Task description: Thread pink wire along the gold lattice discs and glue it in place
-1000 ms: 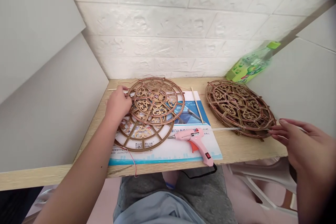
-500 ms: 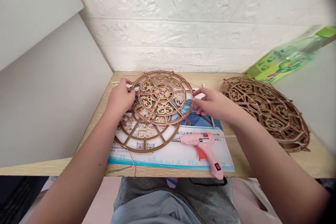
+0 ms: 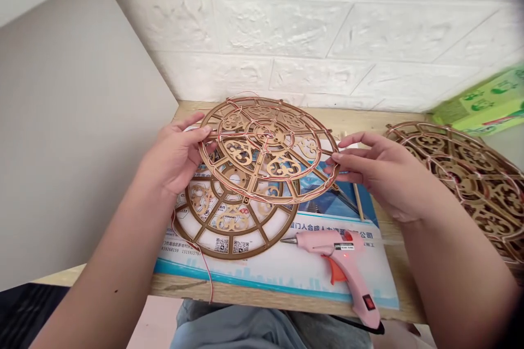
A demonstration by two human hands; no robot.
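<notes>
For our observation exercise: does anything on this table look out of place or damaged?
A loose wire strays past the lower disc to the table edge, untidy beside the neat wiring on the raised disc. No damage shows.

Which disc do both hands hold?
The upper disc, its rim between left hand and right hand, raised over the lower disc and apart from the stack.

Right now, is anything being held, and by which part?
Yes: the upper openwork disc, by its rim, the left hand on the left edge and the right hand on the right.
</notes>
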